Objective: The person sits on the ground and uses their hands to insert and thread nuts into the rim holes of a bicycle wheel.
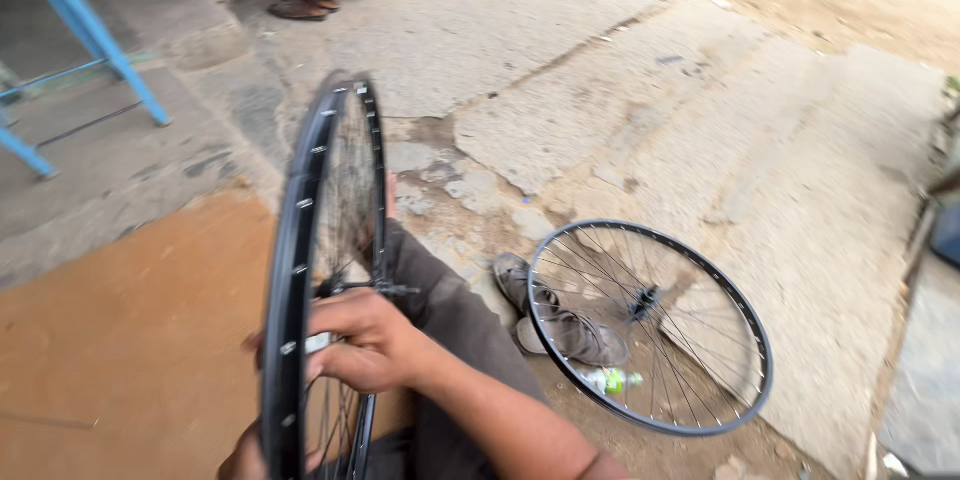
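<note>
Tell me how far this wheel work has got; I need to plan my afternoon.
Done, by the look of it: a fully spoked wheel lies flat on the ground over a pair of sandals. In hand: an upright black rim, the right hand at its spokes, the left hand low by it. What is left cannot be judged.

You have a black spoked bicycle wheel [325, 270] standing upright on edge, its bare rim turned edge-on toward you.

Two black spoked bicycle wheels [325, 270] [650, 325], two grey sandals [570, 335] [515, 278], one small plastic bottle [612, 380], two brown shoes [302, 6].
</note>
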